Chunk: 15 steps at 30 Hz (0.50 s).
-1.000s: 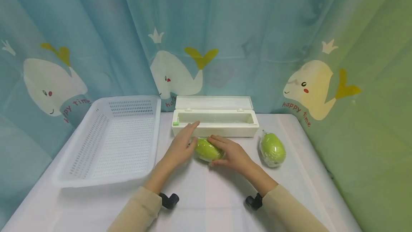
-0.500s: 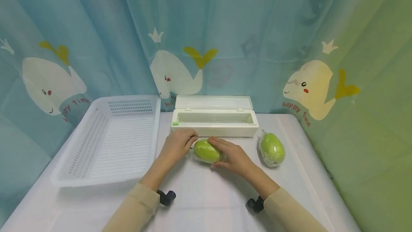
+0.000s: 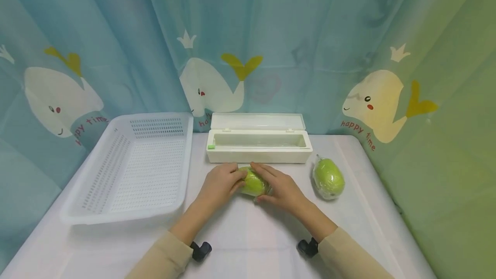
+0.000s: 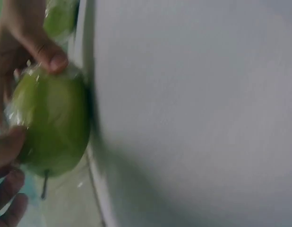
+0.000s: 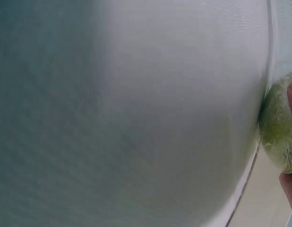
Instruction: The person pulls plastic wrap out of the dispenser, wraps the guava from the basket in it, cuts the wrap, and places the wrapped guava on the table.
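A green pear [image 3: 254, 184] with a thin dark stem, wrapped in clear film, lies on its side on the table between both hands. My left hand [image 3: 221, 184] holds its left, stem end, fingers bent over it; the left wrist view shows the pear [image 4: 56, 118] with fingertips at its side. My right hand [image 3: 283, 187] grips the opposite end, thumb on the near side and fingers over the top. There the film looks bunched, and in the right wrist view only part of the wrapped pear [image 5: 278, 127] appears at the edge.
Behind the hands stands a white plastic-wrap box [image 3: 259, 157], its lid raised and a green slider at its left. A white perforated basket [image 3: 188, 158] stands at the left. Another film-wrapped green pear [image 3: 328, 176] lies at the right. Curtains [image 3: 294, 20] enclose the table's back and sides.
My left hand drew back from above the pear to its stem end, then moved right onto it, covering its left part. The right hand keeps its hold.
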{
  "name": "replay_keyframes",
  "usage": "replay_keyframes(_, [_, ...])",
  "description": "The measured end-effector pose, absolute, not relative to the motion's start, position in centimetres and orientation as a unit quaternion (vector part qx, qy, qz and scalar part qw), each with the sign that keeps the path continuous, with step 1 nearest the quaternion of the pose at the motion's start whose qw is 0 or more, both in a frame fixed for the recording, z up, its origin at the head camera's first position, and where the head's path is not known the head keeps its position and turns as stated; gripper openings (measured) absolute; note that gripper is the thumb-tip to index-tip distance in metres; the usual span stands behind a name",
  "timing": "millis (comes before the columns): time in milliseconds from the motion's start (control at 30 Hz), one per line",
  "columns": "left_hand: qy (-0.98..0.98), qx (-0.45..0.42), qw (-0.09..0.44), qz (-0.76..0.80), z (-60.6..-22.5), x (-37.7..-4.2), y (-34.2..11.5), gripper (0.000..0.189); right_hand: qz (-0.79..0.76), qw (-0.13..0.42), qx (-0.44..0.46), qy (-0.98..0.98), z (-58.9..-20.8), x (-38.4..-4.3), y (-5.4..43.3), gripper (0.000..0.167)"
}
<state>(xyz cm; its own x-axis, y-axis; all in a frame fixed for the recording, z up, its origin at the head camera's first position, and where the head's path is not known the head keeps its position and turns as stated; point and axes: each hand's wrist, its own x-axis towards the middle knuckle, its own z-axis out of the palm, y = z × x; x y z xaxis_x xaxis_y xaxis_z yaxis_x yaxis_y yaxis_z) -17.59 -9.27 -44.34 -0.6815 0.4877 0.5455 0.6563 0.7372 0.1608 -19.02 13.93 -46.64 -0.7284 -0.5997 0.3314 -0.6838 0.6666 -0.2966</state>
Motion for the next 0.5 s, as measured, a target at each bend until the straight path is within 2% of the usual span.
replay_keyframes(167, [-0.891,-0.278,0.261,-0.245,-45.3,-16.7,-8.5,0.015,0.198,0.121,0.370,-0.900,-46.6,-18.8,13.6,0.093])
replay_keyframes(267, [-0.893,-0.246,0.257,-0.277,-45.6,-16.3,-8.3,0.016,0.193,0.129,0.372,-0.899,-46.6,-18.6,13.4,0.088])
replay_keyframes(500, [-0.899,-0.192,0.223,-0.325,-46.5,-15.4,-8.5,0.027,0.173,0.130,0.356,-0.909,-46.4,-18.3,13.2,0.086])
